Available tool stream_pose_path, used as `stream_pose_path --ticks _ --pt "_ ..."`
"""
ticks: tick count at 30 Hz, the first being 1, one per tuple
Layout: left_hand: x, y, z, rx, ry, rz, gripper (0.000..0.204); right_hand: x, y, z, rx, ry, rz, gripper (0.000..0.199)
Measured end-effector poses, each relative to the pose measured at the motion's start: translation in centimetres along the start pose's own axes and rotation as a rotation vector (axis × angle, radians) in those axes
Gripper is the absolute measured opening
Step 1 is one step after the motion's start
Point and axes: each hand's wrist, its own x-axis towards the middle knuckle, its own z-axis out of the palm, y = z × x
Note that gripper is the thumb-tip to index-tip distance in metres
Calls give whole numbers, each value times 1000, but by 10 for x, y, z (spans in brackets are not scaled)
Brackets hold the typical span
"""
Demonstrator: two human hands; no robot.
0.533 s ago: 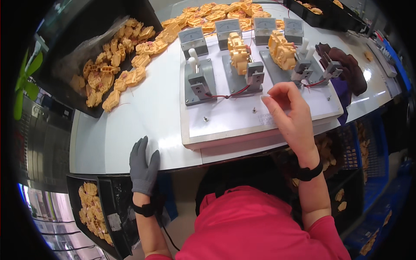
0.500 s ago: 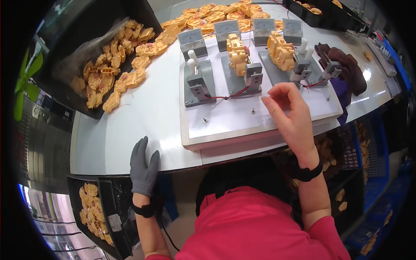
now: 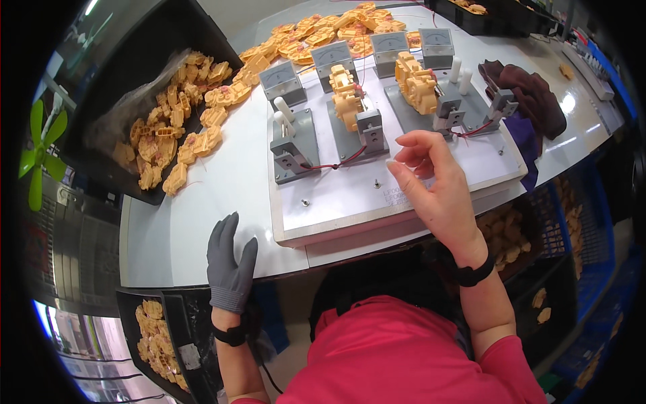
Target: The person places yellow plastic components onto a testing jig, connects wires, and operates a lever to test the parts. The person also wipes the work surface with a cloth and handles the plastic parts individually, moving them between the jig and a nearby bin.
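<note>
Currently, a person in a pink shirt (image 3: 397, 353) is sitting or standing at a white table (image 3: 202, 242), both hands reaching forward over it. The bare right hand (image 3: 434, 192) is hovering over the front of a raised white board (image 3: 343, 195), its fingers curling loosely toward the thumb but leaving a gap; it is gripping nothing that shows. The left hand (image 3: 231, 262), wearing a gray glove, is lying at the table's front edge, left of the board, its fingers spreading apart and holding nothing; whether it is pressing on the tabletop, one cannot tell.

On the board, four gray stands are standing in a row. The two middle ones are carrying tan plastic parts: the left middle part (image 3: 346, 97) and the right middle part (image 3: 416, 84), which is sitting just beyond the right fingertips, apart from them. Two white pegs (image 3: 284, 114) are rising from the leftmost stand (image 3: 293, 145), and two more from the rightmost. Behind them, four panel meters (image 3: 331, 62) are leaning back in a line.

More tan parts are lying in a heap (image 3: 313, 37) behind the board, trailing down its left side, and spilling from a tilted black bin (image 3: 215, 23). To the right, a dark brown cloth (image 3: 528, 94) is lying crumpled.
</note>
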Motion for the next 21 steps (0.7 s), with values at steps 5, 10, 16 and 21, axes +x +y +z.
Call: stream_pose_path --ticks 5,10,16,21 --pt "11 19 -12 14 25 41 57 0 -1 -2 -2 -18 -16 37" --pt "43 51 -36 13 11 116 57 4 -5 -1 51 -48 -4 41" --pt "153 124 -64 213 47 803 61 19 -7 20 195 -79 -42 38" --pt "218 199 -23 562 -407 862 66 20 -5 23 215 -55 -94 27"
